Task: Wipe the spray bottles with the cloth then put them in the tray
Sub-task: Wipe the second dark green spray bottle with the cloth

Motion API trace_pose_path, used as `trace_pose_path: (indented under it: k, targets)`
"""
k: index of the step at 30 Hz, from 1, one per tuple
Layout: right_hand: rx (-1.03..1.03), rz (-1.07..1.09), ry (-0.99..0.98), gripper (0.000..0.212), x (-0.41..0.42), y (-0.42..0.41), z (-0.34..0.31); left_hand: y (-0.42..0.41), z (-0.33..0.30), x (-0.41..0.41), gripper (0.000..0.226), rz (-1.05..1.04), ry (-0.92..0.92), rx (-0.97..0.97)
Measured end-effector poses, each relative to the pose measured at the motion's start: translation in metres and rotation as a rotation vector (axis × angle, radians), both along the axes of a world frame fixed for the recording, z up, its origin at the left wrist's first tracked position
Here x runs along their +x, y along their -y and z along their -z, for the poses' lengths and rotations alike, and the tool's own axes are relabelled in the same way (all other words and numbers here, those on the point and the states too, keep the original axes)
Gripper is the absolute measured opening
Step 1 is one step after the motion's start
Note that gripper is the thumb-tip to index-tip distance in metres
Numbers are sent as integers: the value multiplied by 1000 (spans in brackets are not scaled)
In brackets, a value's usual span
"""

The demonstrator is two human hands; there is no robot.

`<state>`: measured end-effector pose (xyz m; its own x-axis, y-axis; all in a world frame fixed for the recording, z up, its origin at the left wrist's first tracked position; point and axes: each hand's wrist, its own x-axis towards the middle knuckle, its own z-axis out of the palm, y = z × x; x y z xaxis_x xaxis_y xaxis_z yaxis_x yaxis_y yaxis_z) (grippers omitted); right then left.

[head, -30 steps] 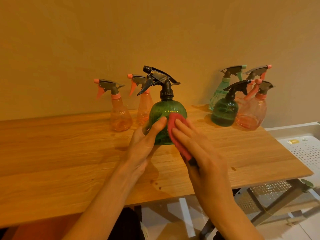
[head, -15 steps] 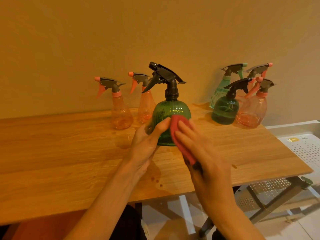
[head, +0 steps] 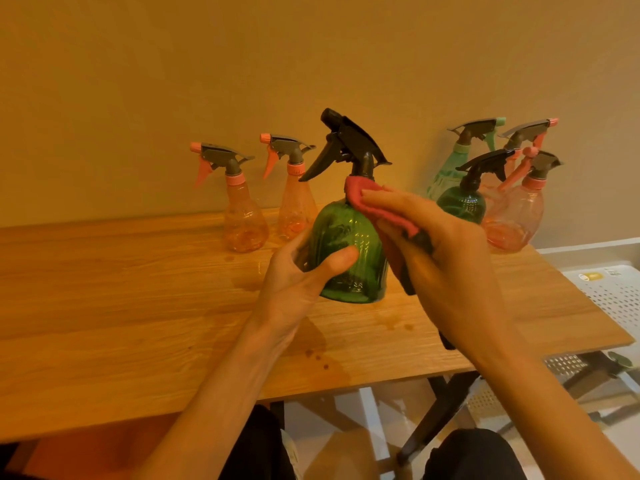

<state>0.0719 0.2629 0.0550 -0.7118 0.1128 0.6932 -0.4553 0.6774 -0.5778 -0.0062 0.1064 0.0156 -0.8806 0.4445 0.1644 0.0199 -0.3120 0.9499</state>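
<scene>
The left hand [head: 298, 282] came in from 6 o'clock and gripped the green bottle [head: 346, 251] low on its body, thumb curled across the front and fingers wrapped out of sight behind. The bottle stood tilted on the wooden table [head: 121, 306] near its middle, its black spray head [head: 346, 140] pointing toward 10 o'clock. At 3 o'clock of the bottle, the right hand [head: 446, 258] held the red cloth [head: 377, 206], fingers together and pressing it against the bottle's shoulder just below the neck. Farther back, at 11 o'clock, 2 orange bottles [head: 244, 220] stood side by side by the wall. At 1 o'clock a cluster of 4 more stood close together: another dark green bottle [head: 462, 202], a mint one [head: 446, 174] and 2 orange ones [head: 512, 216]. The white perforated tray [head: 613, 292] lay off the table's edge at 3 o'clock.
</scene>
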Motion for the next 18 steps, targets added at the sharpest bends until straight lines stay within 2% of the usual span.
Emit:
trace_pose_path:
  k: [2, 8, 11, 15, 18]
  targets:
    - [12, -11, -3, 36, 8, 3, 9, 0, 0, 0, 76, 5, -16, 4]
    - [103, 9, -42, 36, 16, 12, 20, 1, 3, 3, 56, 30, -46, -15]
    - [28, 13, -23, 38, 5, 6, 5, 0, 5, 5, 60, 24, -41, -35]
    - [71, 10, -65, 36, 10, 10, 12, 0, 3, 3, 59, 12, -29, -7]
    - [91, 14, -68, 49, 26, 18, 33, -1, 2, 5, 48, 33, -15, 1]
